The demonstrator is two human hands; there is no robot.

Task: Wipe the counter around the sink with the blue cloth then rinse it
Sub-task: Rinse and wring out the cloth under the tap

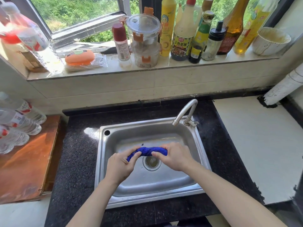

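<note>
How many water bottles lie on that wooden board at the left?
3 bottles: one at the back, one in the middle, one nearest. More may lie beyond the picture's edge.

Both ends of the cloth (pixel 147 151) vanish inside the left hand (pixel 120 166) and right hand (pixel 176 157). The sauce bottles (pixel 181 38) get chopped off up top, and the water bottles (pixel 19 122) are blurry at the left edge.

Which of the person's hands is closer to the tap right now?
The right hand. It grips one end of the blue cloth almost straight below the tap in the picture; the left hand grips the other end, farther off to the left.
</note>
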